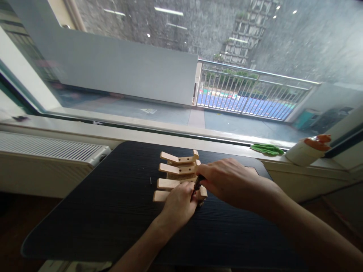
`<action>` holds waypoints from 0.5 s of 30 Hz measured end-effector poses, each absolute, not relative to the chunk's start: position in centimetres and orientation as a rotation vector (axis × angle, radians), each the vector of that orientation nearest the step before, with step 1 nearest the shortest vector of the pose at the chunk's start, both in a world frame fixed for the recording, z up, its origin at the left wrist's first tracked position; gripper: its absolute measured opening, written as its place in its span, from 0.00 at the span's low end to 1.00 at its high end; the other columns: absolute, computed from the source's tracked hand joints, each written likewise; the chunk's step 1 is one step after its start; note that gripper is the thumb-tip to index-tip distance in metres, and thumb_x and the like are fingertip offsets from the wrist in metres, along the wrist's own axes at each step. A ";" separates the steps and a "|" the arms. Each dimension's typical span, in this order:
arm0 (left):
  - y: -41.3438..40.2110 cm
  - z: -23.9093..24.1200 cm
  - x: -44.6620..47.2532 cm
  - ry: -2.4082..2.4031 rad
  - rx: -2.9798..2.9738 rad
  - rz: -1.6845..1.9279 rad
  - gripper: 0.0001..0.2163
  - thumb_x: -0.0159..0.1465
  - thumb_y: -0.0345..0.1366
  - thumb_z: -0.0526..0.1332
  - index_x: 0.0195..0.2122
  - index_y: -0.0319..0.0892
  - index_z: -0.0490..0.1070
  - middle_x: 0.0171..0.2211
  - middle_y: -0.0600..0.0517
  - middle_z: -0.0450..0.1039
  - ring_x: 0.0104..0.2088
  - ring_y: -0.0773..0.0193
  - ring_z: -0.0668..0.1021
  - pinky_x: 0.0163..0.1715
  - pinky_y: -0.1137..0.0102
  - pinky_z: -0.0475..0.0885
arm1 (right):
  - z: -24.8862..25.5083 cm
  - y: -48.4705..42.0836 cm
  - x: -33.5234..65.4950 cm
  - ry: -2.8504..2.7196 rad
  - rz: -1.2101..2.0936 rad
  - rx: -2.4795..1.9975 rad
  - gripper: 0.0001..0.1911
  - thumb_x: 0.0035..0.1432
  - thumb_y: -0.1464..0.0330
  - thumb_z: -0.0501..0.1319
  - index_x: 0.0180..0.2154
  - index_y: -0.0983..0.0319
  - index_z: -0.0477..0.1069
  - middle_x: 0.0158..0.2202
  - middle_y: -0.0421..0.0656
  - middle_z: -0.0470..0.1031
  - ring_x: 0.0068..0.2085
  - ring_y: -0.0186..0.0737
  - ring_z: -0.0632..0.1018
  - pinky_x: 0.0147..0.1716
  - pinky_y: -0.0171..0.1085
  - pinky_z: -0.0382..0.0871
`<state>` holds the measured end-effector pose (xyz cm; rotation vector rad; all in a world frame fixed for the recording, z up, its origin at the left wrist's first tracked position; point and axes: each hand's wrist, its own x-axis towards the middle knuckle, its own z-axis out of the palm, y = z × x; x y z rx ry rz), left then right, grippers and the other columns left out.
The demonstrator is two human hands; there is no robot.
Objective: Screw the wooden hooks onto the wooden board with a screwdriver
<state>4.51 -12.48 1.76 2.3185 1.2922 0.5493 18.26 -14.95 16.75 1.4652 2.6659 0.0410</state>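
Cannot see the near right end of the wooden rack, covered by the left hand and right hand. Cannot identify the dark tool pinched in the right hand, nor the tiny speck left of the rack.

hands: two, left hand and right hand
wooden rack: one, four slats showing
dark tool: one
bench: one
green cloth: one
orange-capped white bottle: one
radiator: one
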 end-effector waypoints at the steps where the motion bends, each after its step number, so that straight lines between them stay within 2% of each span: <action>1: -12.5 1.7 4.5 1.287 2.321 0.548 0.04 0.58 0.30 0.53 0.32 0.43 0.66 0.33 0.51 0.71 0.36 0.62 0.73 0.35 0.71 0.64 | 16.6 -14.9 18.1 2.648 0.071 1.485 0.04 0.56 0.71 0.53 0.35 0.62 0.65 0.26 0.40 0.74 0.25 0.38 0.74 0.20 0.34 0.48; 8: -12.6 1.9 4.5 1.350 2.317 0.505 0.05 0.58 0.31 0.53 0.32 0.42 0.67 0.33 0.50 0.72 0.38 0.60 0.74 0.37 0.70 0.64 | 15.2 -14.5 17.7 2.699 0.251 1.541 0.12 0.60 0.62 0.50 0.29 0.61 0.64 0.23 0.40 0.72 0.23 0.37 0.73 0.19 0.35 0.42; 12: -12.6 2.0 4.5 1.315 2.303 0.536 0.04 0.58 0.31 0.54 0.33 0.42 0.67 0.35 0.51 0.72 0.39 0.61 0.73 0.38 0.70 0.64 | 15.4 -14.4 18.1 2.727 0.176 1.548 0.09 0.59 0.66 0.50 0.31 0.61 0.64 0.24 0.38 0.72 0.23 0.35 0.72 0.20 0.35 0.44; 15: -12.6 2.0 4.5 1.305 2.308 0.559 0.04 0.57 0.30 0.54 0.33 0.43 0.66 0.34 0.51 0.72 0.38 0.61 0.73 0.37 0.70 0.64 | 16.2 -14.7 18.4 2.774 0.065 1.485 0.06 0.58 0.66 0.52 0.33 0.60 0.65 0.28 0.38 0.74 0.26 0.35 0.73 0.21 0.34 0.48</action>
